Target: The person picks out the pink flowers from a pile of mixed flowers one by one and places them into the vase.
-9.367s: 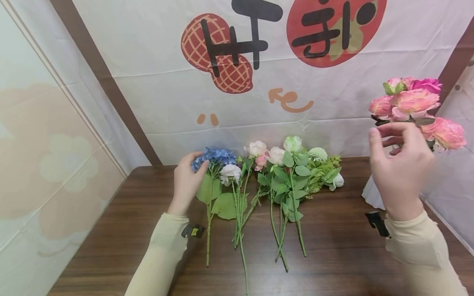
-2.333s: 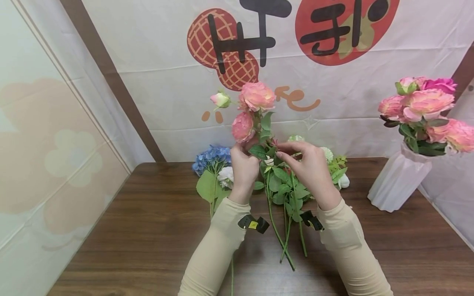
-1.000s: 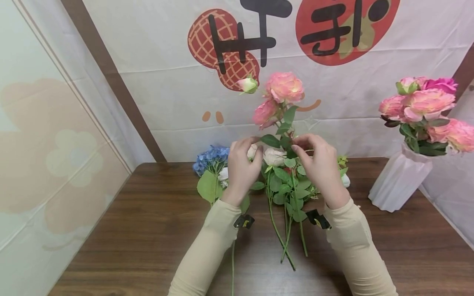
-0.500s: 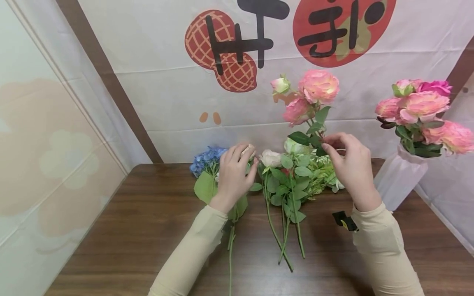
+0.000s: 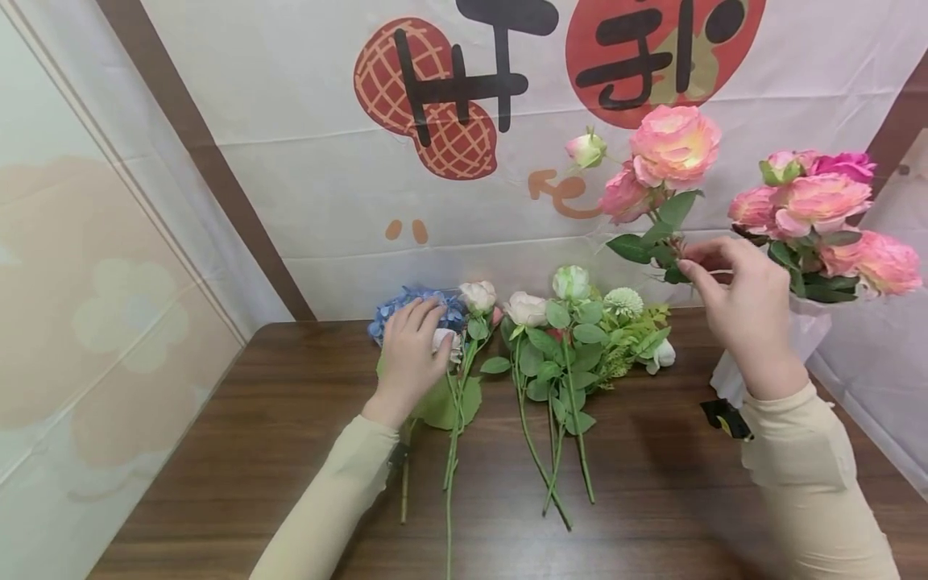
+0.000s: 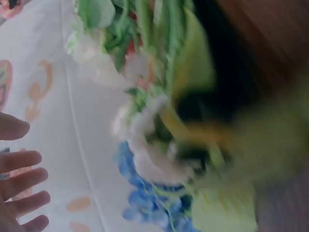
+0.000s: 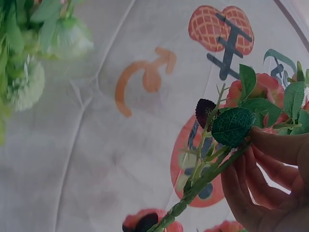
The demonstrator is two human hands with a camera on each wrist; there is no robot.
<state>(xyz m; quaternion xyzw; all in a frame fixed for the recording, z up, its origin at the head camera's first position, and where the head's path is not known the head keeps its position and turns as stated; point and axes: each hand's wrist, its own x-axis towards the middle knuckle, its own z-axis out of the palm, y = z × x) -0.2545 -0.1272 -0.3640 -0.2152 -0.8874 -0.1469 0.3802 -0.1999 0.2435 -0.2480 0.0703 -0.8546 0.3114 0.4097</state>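
Observation:
My right hand (image 5: pixel 757 310) pinches the stem of a pink peony spray (image 5: pixel 674 149) between thumb and fingers, raised above the table. The spray has two open blooms, a pale bud and green leaves. In the right wrist view its green stem (image 7: pixel 193 191) slants down from the fingers. My left hand (image 5: pixel 411 354) is over the blue hydrangea (image 5: pixel 391 310) and a white flower (image 5: pixel 453 345), partly covering both. Its fingers (image 6: pixel 24 179) are spread and hold nothing in the left wrist view; whether it touches the flowers, I cannot tell.
A white ribbed vase (image 5: pixel 810 334) with pink flowers (image 5: pixel 822 201) stands at the right, partly behind my right hand. Several white and green flowers (image 5: pixel 571 283) lie across the middle of the wooden table (image 5: pixel 290 403), stems towards me. A printed cloth (image 5: pixel 326 201) hangs behind.
Earlier both hands were at the peony spray over the middle. My left hand has let go and moved left; my right hand has carried the spray right, towards the vase.

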